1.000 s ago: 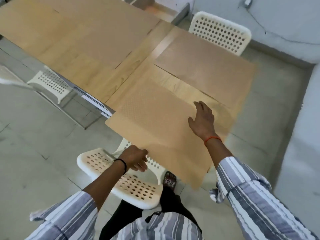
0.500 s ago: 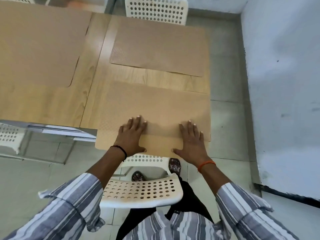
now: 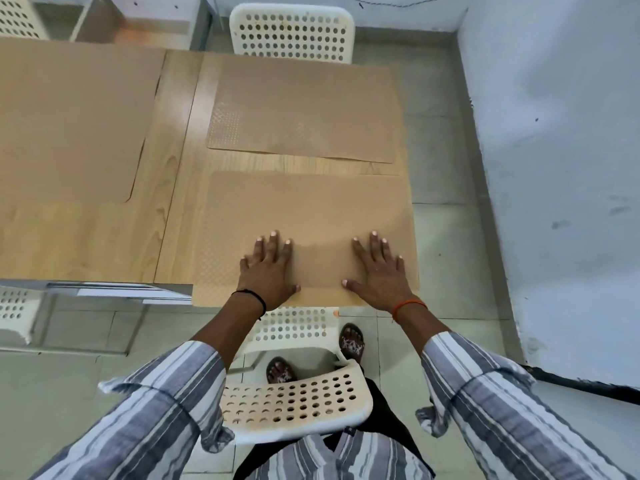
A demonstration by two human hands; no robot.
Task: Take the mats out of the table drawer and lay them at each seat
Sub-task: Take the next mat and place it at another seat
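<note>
A tan dotted mat (image 3: 304, 209) lies on the near end of the wooden table (image 3: 173, 202), its front edge hanging a little past the table's edge. My left hand (image 3: 268, 271) and my right hand (image 3: 379, 271) both press flat on its near half, fingers straight and spread. A second mat (image 3: 304, 109) lies across from it at the far seat. A third, larger tan mat (image 3: 69, 119) covers the table to the left.
A white perforated chair (image 3: 294, 403) stands between me and the table, another white chair (image 3: 291, 31) at the far side. More white chair parts (image 3: 14, 306) show at the left. A pale wall (image 3: 554, 168) runs close on the right.
The view swung to face the table end. My left hand came off the chair onto the mat, and both hands slid the mat square onto the table.
</note>
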